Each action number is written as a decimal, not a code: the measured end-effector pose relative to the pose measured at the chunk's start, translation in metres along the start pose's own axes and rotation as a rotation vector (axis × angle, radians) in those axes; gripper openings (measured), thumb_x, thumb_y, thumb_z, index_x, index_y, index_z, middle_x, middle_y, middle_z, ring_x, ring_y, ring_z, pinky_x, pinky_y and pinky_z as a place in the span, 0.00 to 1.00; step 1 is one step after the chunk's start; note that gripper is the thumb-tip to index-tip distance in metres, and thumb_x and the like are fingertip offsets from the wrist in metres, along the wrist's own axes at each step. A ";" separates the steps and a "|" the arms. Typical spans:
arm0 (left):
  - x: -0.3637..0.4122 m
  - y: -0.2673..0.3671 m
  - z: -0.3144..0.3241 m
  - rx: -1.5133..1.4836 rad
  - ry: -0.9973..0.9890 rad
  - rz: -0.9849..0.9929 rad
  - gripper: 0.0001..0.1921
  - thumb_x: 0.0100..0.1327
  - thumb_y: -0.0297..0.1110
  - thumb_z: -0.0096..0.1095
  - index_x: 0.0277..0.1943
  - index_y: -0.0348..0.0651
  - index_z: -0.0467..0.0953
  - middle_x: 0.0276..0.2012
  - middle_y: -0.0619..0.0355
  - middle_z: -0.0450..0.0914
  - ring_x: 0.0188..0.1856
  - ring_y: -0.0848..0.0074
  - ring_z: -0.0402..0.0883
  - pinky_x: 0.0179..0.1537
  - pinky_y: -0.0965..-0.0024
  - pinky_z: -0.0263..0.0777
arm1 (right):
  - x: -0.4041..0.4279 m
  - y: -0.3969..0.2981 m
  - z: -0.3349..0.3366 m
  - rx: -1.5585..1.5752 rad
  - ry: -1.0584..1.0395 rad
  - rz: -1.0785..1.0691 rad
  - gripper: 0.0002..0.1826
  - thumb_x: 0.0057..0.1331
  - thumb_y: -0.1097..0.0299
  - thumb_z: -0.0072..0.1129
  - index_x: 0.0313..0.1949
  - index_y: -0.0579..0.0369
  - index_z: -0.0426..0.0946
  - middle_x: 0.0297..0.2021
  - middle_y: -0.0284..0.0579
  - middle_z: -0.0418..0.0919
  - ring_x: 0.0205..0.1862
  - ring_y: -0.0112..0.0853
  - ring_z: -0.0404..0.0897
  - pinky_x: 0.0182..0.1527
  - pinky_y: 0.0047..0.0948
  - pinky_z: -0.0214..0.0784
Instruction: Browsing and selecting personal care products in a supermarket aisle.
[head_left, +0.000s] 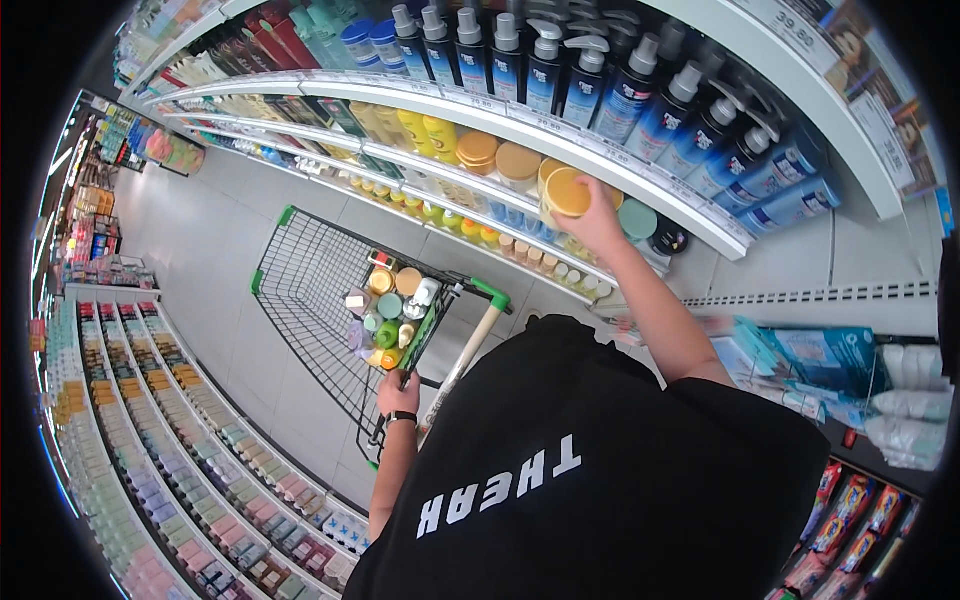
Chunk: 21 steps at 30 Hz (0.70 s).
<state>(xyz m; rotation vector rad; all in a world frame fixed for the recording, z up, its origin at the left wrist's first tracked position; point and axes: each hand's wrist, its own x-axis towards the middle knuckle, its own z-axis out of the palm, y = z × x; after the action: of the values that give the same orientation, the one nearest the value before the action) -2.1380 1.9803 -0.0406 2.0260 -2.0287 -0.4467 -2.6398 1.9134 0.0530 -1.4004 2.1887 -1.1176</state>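
My right hand (596, 221) grips a jar with a yellow lid (568, 191) at the edge of a shelf, its fingers around the rim. Other wide-lidded jars sit beside it, among them a tan-lidded jar (517, 163) and a green-lidded jar (637, 220). My left hand (397, 394) is closed on the near side of a wire shopping cart (315, 255) with green corners. Inside the cart, near its handle (469, 345), lies a cluster of bottles and jars. A green bottle (388, 334) and a gold-lidded jar (382, 281) are among them.
Dark blue pump and spray bottles (544, 71) line the shelf above my right hand. Yellow bottles (439, 139) stand further along the lower shelf. Across the tiled floor (210, 217), another long shelf unit (187, 442) curves along the left. Hanging packets (817, 367) are at my right.
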 end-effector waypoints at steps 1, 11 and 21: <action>-0.001 0.000 0.000 0.001 -0.001 -0.013 0.13 0.59 0.46 0.70 0.34 0.44 0.82 0.35 0.51 0.85 0.39 0.53 0.83 0.42 0.52 0.77 | 0.010 0.001 -0.001 0.000 -0.013 -0.003 0.40 0.52 0.61 0.80 0.61 0.54 0.67 0.60 0.57 0.71 0.63 0.49 0.72 0.65 0.40 0.66; 0.001 0.004 0.000 0.015 -0.026 -0.049 0.14 0.60 0.46 0.70 0.37 0.44 0.82 0.35 0.50 0.85 0.40 0.53 0.83 0.42 0.54 0.76 | 0.074 -0.012 -0.024 -0.129 -0.276 0.013 0.33 0.63 0.49 0.70 0.62 0.55 0.76 0.59 0.53 0.79 0.60 0.44 0.78 0.63 0.37 0.69; 0.003 0.006 0.007 0.034 0.002 -0.080 0.14 0.59 0.46 0.71 0.35 0.44 0.83 0.35 0.52 0.85 0.40 0.55 0.84 0.42 0.55 0.78 | 0.085 0.003 -0.033 -0.123 -0.431 0.054 0.39 0.66 0.40 0.62 0.67 0.55 0.73 0.66 0.55 0.73 0.67 0.47 0.72 0.69 0.37 0.61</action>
<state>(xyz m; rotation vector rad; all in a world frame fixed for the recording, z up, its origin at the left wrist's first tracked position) -2.1462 1.9775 -0.0448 2.1323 -1.9726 -0.4282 -2.7022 1.8545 0.0840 -1.4610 1.9907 -0.5985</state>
